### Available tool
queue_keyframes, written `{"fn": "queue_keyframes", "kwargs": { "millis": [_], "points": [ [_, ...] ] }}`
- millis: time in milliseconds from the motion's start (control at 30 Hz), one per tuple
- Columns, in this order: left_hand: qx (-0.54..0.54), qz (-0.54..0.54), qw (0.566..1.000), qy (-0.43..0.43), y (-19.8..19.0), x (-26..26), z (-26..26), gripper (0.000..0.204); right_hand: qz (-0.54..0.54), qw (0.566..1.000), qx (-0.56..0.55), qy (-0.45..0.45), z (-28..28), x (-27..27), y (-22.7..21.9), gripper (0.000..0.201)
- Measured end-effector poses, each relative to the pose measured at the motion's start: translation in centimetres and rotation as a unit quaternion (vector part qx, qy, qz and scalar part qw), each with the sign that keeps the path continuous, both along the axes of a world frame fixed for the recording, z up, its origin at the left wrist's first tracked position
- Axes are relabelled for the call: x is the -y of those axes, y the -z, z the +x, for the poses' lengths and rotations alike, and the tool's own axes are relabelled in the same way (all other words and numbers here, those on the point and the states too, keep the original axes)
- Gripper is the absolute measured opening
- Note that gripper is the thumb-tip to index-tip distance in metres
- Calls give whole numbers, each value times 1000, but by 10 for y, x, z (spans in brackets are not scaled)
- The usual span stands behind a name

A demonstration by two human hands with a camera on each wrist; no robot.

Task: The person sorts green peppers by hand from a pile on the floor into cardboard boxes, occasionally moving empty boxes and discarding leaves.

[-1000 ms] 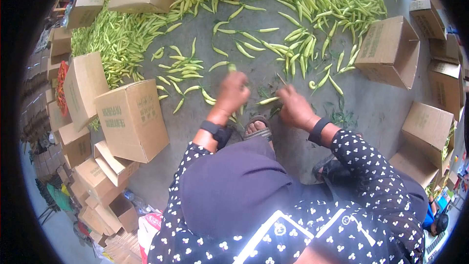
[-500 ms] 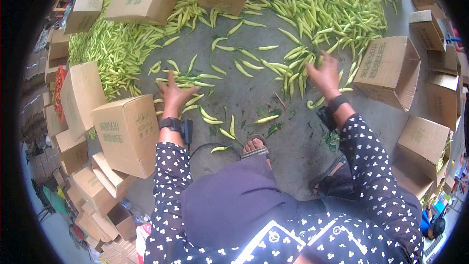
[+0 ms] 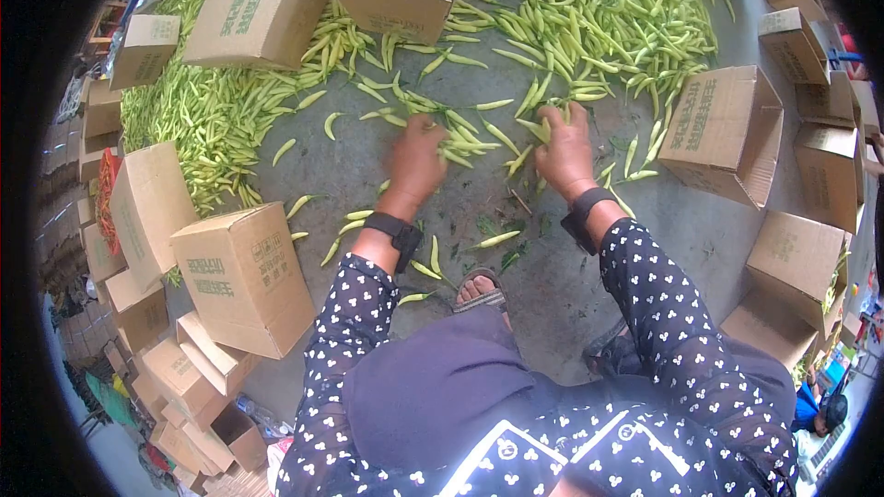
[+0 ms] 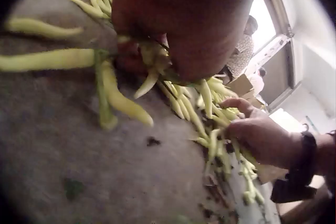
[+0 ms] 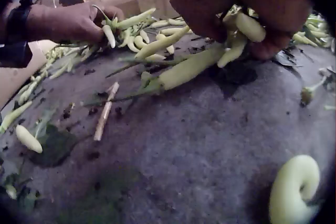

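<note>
Pale green chili peppers lie over the grey floor around both hands. My left hand (image 3: 417, 164) is low over the floor, gripping a bunch of peppers (image 3: 465, 143) that stick out toward the right. In the left wrist view its curled fingers wrap round peppers (image 4: 150, 80), partly hidden behind the hand. A short way to the right, my right hand (image 3: 564, 149) holds several peppers; the right wrist view shows pepper ends (image 5: 249, 27) poking out between its fingers. Another long pepper (image 5: 191, 68) extends from beneath that hand, close over the floor.
A large pepper heap (image 3: 608, 18) spreads at the far right, another (image 3: 193, 101) at the left. Cardboard boxes stand around, including one (image 3: 244, 281) at left, one (image 3: 709, 124) at right and one (image 3: 396, 0) ahead. A twig (image 5: 106, 111) and leaf scraps lie nearer the feet.
Both hands first spread apart to the pepper groups at left and right, then moved back toward each other. The left group has been gathered up and now sits in and by the left hand.
</note>
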State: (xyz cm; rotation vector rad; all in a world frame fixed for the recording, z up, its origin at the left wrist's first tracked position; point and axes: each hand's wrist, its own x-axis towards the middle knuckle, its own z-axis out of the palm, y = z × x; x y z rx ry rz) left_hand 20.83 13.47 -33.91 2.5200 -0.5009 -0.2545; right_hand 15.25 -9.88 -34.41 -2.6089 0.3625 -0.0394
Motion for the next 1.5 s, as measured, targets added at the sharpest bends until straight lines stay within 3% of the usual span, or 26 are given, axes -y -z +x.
{"fn": "queue_keyframes", "kwargs": {
  "millis": [33,133,167,267,367,400,433,500,600,700,733,767,833,867,900,933,1000,1067,1100,1167,1233,1300,1367,1400,1467,1500],
  "points": [
    [0,0,1000,1,0,8,-1,29,0,1000,0,1,1,2,3,52],
    [-19,-122,992,4,7,42,-9,30,183,978,84,45,-1,1,9,44],
    [-24,-158,987,5,13,56,-14,34,252,964,50,64,-2,-3,11,43],
    [-56,-233,971,-5,14,86,-28,43,605,787,-51,111,-9,-15,5,46],
    [-99,-277,956,-12,13,97,-35,53,603,792,-16,91,-11,-21,-13,51],
    [-134,-327,935,-4,9,99,-36,48,660,742,-39,110,-12,-22,-25,58],
    [-170,-376,911,4,-1,102,-36,44,659,742,-35,115,-13,-21,-30,58],
    [-186,-356,915,25,-9,108,-42,50,667,735,-39,119,-16,-18,-35,62],
    [-377,-551,745,-6,-16,120,-48,79,650,748,-3,133,-23,-2,-36,61],
    [-341,-549,763,14,-47,140,-47,81,638,751,34,166,-27,14,-46,59],
    [-307,-513,799,72,-43,146,-47,83,604,776,49,174,-28,19,-51,58],
    [-313,-513,796,79,-43,151,-47,83,569,799,63,184,-31,25,-55,57],
    [-159,-410,877,192,-58,163,-44,84,542,811,86,205,-37,37,-61,55],
    [-123,-381,894,201,-67,170,-46,83,518,821,105,215,-38,44,-63,52],
    [-125,-382,892,209,-77,177,-45,83,494,831,125,226,-39,50,-67,50],
    [-129,-338,900,245,-87,183,-44,81,414,877,93,228,-37,56,-86,44],
    [-91,-297,906,288,-103,196,-41,75,412,873,175,194,-43,73,-74,41],
    [-37,-252,916,310,-125,207,-32,69,560,764,206,247,-43,81,-95,35],
    [23,-207,923,324,-132,213,-27,64,558,763,208,252,-40,88,-109,35],
    [154,-285,887,328,-134,221,-8,59,619,679,276,281,-33,107,-127,34],
    [172,-367,867,289,-131,227,16,55,639,668,274,265,-35,146,-142,36],
    [193,-309,894,260,-112,219,40,35,575,714,294,270,-33,181,-163,36],
    [150,-164,921,319,-69,201,49,32,503,773,278,268,-35,238,-156,48],
    [133,-96,924,346,-48,191,46,30,502,773,278,270,-35,260,-149,48],
    [166,28,885,433,-17,167,29,19,320,890,149,288,-37,287,-135,54],
    [163,28,885,436,-13,160,22,19,320,889,147,291,-41,285,-136,54]
  ]
}}
